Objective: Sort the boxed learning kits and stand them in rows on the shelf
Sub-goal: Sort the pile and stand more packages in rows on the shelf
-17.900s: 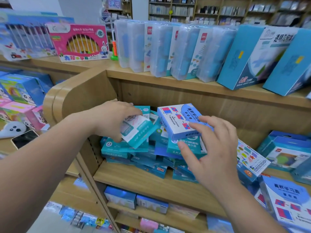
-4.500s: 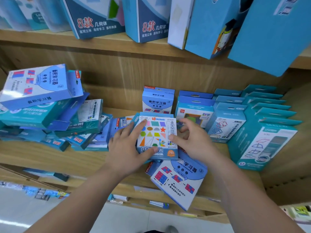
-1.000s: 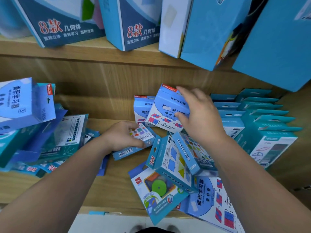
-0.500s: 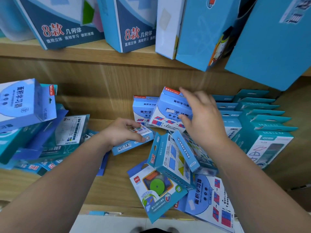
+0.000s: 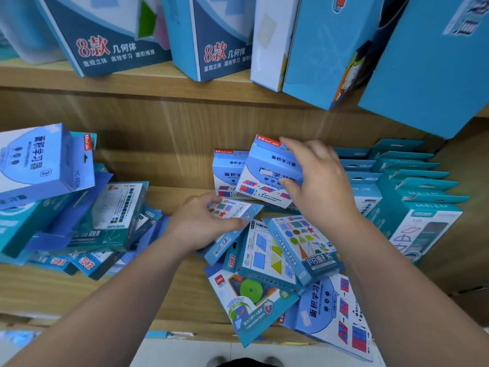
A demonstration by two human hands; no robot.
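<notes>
R hand: off the shapes box, now gripping blue area box, lifting it to back row.
L hand: holds shapes box solo, dragging it left.

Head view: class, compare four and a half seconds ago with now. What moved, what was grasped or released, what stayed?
The left hand alone now holds a shapes box; the right hand has moved to an area-kit box, gripped and tilted before the standing one. The left heap and right rows stayed.

Tall blue boxes lean above; pale floor below.
</notes>
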